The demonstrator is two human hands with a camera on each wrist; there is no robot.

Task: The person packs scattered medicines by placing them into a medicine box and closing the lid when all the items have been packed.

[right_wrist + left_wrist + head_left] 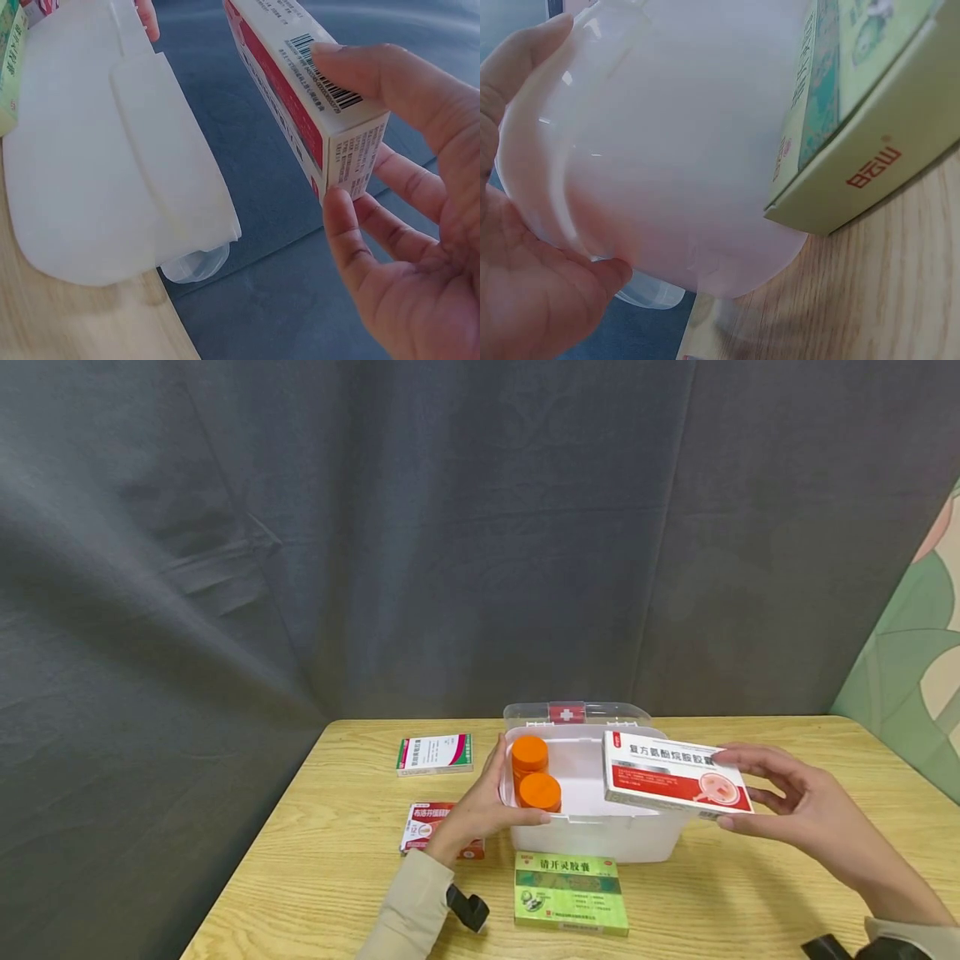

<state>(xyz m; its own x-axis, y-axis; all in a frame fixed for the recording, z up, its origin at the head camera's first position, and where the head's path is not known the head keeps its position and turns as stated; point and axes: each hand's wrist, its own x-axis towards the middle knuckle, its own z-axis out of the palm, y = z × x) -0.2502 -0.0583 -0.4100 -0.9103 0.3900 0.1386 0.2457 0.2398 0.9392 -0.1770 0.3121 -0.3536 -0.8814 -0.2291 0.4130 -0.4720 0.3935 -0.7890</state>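
Note:
My right hand (802, 814) pinches a white and red medicine carton (675, 777) by its right end, tilted above the right side of a white plastic first-aid box (600, 839). In the right wrist view the thumb lies on the barcode side of the medicine carton (300, 82), fingers at its end and beneath. My left hand (487, 797) grips the left side of the first-aid box, thumb along its front rim. Two orange-capped bottles (530, 753) stand inside at the left. The box's clear lid (607, 714) with a red cross label is swung open behind.
A green medicine carton (570, 893) lies on the wooden table (300, 868) in front of the first-aid box. Left of the box are a red and white carton (427, 827), partly behind my left hand, and a white and green carton (435, 754). A dark curtain (487, 543) hangs behind.

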